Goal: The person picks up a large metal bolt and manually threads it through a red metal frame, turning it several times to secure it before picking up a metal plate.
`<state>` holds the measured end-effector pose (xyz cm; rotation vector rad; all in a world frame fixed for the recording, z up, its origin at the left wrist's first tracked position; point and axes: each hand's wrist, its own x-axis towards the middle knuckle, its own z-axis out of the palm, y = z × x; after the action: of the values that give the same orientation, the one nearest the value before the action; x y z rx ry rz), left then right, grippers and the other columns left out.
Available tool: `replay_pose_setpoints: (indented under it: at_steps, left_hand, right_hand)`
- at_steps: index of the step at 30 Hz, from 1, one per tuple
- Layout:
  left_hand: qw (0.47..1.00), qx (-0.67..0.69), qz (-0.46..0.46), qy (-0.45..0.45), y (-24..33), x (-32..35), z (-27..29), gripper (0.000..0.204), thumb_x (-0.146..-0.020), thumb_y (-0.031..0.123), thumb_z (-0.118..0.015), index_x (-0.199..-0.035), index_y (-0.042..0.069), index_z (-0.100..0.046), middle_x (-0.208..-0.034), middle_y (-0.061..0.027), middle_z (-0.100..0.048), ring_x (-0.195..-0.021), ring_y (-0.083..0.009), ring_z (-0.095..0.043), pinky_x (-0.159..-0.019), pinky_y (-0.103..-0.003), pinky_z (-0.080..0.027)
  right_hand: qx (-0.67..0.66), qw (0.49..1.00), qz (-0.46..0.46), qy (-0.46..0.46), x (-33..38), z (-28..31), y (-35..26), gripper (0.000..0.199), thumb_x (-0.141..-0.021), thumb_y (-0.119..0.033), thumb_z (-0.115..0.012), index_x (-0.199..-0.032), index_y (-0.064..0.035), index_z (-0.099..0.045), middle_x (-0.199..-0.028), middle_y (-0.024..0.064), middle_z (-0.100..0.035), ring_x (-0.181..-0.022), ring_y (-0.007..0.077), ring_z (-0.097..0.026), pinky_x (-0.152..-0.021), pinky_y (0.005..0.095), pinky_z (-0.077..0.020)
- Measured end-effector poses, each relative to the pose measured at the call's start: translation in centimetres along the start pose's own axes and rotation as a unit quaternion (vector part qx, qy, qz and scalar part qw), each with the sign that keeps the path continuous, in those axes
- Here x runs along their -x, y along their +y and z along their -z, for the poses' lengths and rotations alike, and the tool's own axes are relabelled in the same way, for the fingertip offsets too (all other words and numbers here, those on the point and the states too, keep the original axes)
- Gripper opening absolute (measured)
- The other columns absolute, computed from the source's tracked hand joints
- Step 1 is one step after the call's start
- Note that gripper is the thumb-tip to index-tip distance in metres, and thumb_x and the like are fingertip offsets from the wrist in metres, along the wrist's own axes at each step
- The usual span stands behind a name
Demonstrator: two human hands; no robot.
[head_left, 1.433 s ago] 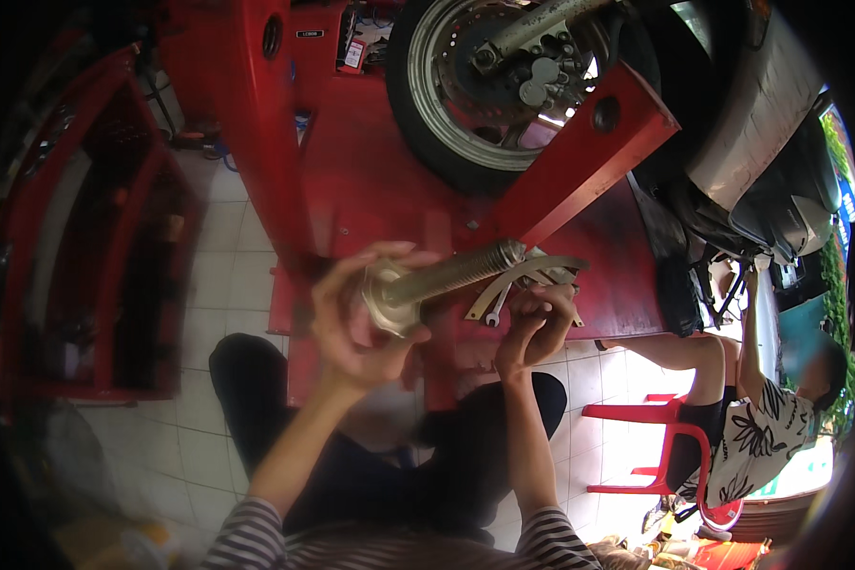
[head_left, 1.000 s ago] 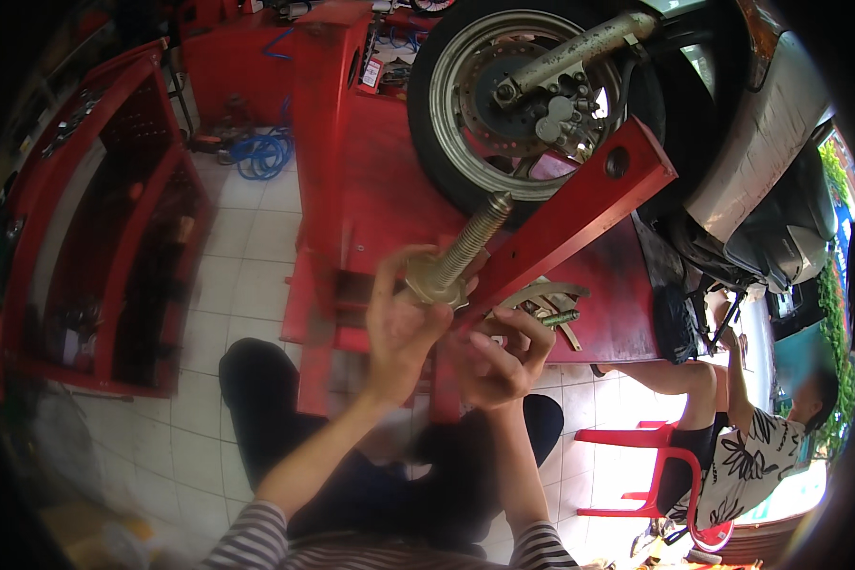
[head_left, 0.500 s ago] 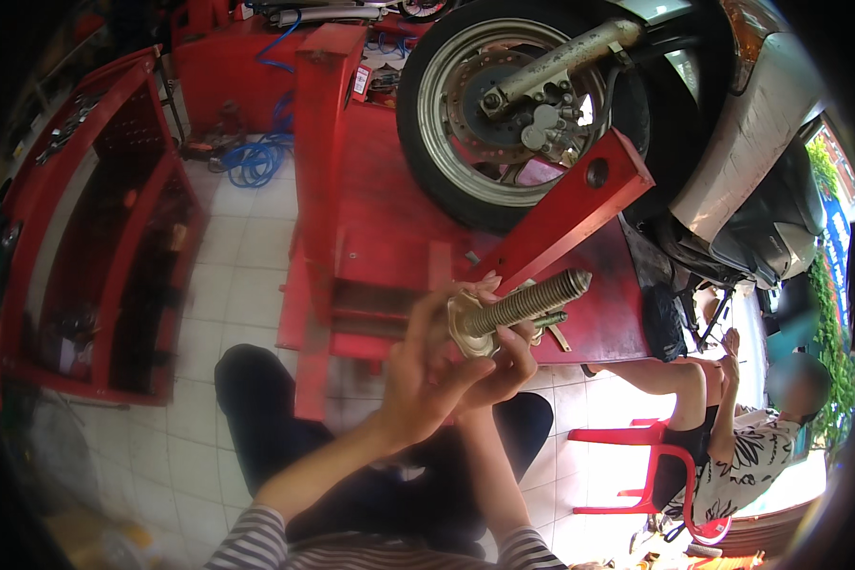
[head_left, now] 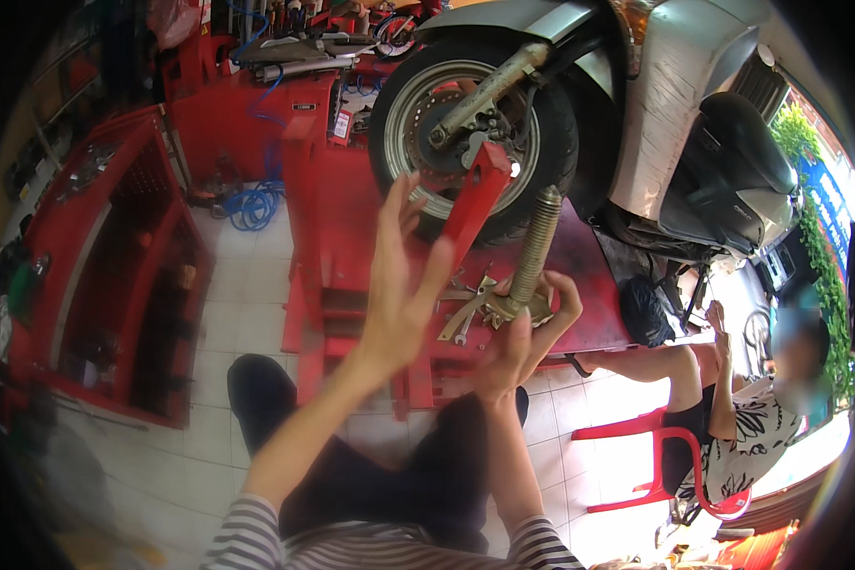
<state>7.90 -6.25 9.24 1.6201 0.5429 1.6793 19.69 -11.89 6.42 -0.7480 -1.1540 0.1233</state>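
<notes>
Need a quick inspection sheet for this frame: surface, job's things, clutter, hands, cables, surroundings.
Surface: red lift platform on a white tiled floor.
Job's things: coil-sprung shock absorber held upright by its lower end.
Clutter: wrenches lying on the platform near the hands.
Hands: right hand grips the shock's base; left hand open, fingers spread, holding nothing.
Cables: blue hose coiled on the floor.
Surroundings: scooter front wheel on the platform; red tool cabinet at left; seated person on a red plastic chair at right.

Red lift platform (head_left: 351, 204) under scooter wheel (head_left: 470, 133), wrenches (head_left: 465, 309)
</notes>
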Motion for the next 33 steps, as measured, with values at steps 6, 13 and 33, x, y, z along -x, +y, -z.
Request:
replay_pose_setpoints:
  at_steps: [6, 13, 33]
  left_hand:
    - [0.997, 0.005, 0.081, -0.008, -2.5, -5.4, -4.2, 0.043, -0.088, 0.029, -0.075, -0.112, -0.001, -0.055, -0.098, -0.0073, -0.060, -0.084, -0.0130, -0.056, -0.078, -0.030, -0.045]
    - [0.999, -0.022, -0.004, 0.025, -1.5, -3.3, -5.3, 0.032, -0.088, 0.024, -0.074, -0.078, 0.001, -0.055, -0.065, 0.0029, -0.048, -0.062, -0.0049, -0.042, -0.057, -0.024, -0.036]
    - [0.997, -0.015, -0.057, -0.048, -2.0, 1.5, -4.0, 0.021, -0.073, 0.005, -0.068, -0.092, -0.001, -0.061, -0.067, -0.0089, -0.062, -0.060, -0.0121, -0.063, -0.057, -0.028, -0.048]
  right_hand:
    - [-0.330, 0.906, -0.265, -0.016, -4.7, 2.5, -3.8, 0.039, -0.095, -0.030, -0.044, -0.126, -0.0072, -0.044, -0.096, 0.0069, -0.052, -0.079, 0.0107, -0.046, -0.072, 0.0283, -0.0378]
    - [-0.405, 0.838, -0.363, -0.044, -4.9, 6.3, -4.1, 0.039, -0.094, -0.031, -0.042, -0.125, -0.0080, -0.045, -0.088, 0.0050, -0.051, -0.074, 0.0109, -0.040, -0.066, 0.0274, -0.0342]
    - [-0.115, 0.927, -0.314, -0.168, -6.0, 8.6, -7.7, 0.038, -0.089, -0.031, -0.052, -0.117, -0.0065, -0.049, -0.097, 0.0029, -0.050, -0.082, 0.0101, -0.051, -0.074, 0.0260, -0.0404]
